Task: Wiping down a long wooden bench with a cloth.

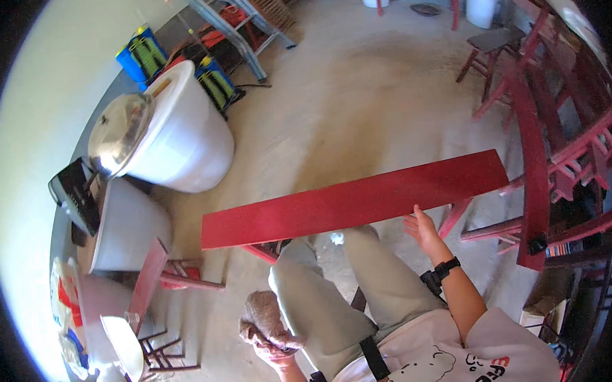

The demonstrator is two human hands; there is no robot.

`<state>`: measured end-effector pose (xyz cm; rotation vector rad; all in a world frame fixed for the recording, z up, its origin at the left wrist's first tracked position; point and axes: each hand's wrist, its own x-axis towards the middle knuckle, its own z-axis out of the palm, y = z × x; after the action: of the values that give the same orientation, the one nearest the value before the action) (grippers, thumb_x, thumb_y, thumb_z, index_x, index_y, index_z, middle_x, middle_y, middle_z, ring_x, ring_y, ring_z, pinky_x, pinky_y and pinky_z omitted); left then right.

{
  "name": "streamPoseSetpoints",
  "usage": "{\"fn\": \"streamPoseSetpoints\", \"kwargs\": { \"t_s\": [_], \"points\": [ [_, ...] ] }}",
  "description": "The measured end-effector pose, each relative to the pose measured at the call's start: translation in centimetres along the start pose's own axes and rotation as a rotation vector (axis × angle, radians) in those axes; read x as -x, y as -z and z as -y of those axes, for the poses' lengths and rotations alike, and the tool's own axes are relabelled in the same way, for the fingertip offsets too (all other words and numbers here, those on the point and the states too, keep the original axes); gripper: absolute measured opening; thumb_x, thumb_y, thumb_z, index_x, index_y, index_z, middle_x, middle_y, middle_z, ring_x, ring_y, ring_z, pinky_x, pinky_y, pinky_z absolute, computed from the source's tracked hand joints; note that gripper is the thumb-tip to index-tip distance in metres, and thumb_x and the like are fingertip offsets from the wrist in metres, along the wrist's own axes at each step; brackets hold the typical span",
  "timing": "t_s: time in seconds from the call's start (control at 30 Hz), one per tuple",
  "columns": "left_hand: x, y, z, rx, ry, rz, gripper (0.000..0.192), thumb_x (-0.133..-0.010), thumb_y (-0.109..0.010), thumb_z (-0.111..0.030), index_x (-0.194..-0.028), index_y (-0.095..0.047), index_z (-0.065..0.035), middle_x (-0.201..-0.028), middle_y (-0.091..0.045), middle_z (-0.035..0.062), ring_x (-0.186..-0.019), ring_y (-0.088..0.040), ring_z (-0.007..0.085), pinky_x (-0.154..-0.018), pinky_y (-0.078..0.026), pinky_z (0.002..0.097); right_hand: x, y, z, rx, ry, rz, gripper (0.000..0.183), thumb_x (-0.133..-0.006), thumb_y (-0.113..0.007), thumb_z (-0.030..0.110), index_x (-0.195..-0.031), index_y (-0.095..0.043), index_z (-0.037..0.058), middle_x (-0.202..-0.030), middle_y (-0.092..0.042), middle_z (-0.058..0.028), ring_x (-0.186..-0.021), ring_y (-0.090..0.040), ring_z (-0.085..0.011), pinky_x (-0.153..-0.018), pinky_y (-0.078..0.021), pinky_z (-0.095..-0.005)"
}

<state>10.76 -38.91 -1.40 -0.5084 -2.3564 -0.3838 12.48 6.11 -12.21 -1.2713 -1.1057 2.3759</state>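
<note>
A long red wooden bench [353, 196] stands crosswise in front of my knees, its flat top facing up. My left hand [278, 354] is closed around a crumpled brownish cloth [265, 317], held beside my left thigh, below the bench's near edge. My right hand [421, 228] is at the bench's near edge toward its right part, fingers apart and nothing held; whether a fingertip touches the wood is unclear. Both wrists wear black straps.
Stacked red benches [533, 168] stand on the right, near a small stool [493, 40]. On the left are large white tubs [183, 135], a metal lid [121, 130], backpack sprayers [143, 54] and another red bench [150, 282]. A stepladder [240, 28] leans behind.
</note>
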Motion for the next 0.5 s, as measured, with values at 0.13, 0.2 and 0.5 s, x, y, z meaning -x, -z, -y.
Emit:
{"fn": "streamPoseSetpoints", "kwargs": {
  "t_s": [0.13, 0.2, 0.5],
  "points": [
    [-0.3, 0.1, -0.6, 0.018, 0.120, 0.060, 0.060, -0.066, -0.068, -0.026, -0.113, -0.038, -0.0043, -0.093, -0.052, 0.0211, -0.074, -0.056, 0.0367, -0.061, -0.048, 0.0424, -1.6, -1.4, -0.4, -0.094, -0.038, -0.029, 0.063, -0.083, -0.047, 0.055, -0.120, -0.038, 0.0043, -0.115, -0.049, -0.0155, -0.107, -0.049, -0.0266, -0.091, -0.0386, -0.0406],
    [2.0, -0.1, 0.7, 0.105, 0.249, 0.219, 0.068, -0.065, -0.067, -0.033, -0.118, -0.035, -0.0042, -0.096, -0.052, 0.0209, -0.077, -0.056, 0.0366, -0.063, -0.048, 0.0424, -2.3, -1.1, -0.7, -0.091, -0.020, -0.027, 0.061, -0.084, -0.047, 0.054, -0.118, -0.039, 0.0045, -0.113, -0.049, -0.0148, -0.106, -0.049, -0.0262, -0.090, -0.0396, -0.0403],
    [-0.8, -0.1, -1.5, -0.049, 0.213, -0.050, 0.051, -0.066, -0.069, -0.020, -0.105, -0.042, -0.0029, -0.093, -0.051, 0.0180, -0.082, -0.054, 0.0343, -0.069, -0.047, 0.0414, -2.2, -0.4, -0.9, 0.006, 0.050, 0.025, 0.059, -0.083, -0.048, 0.054, -0.115, -0.041, 0.0048, -0.107, -0.052, -0.0119, -0.100, -0.054, -0.0252, -0.086, -0.0424, -0.0412]
  ]
}}
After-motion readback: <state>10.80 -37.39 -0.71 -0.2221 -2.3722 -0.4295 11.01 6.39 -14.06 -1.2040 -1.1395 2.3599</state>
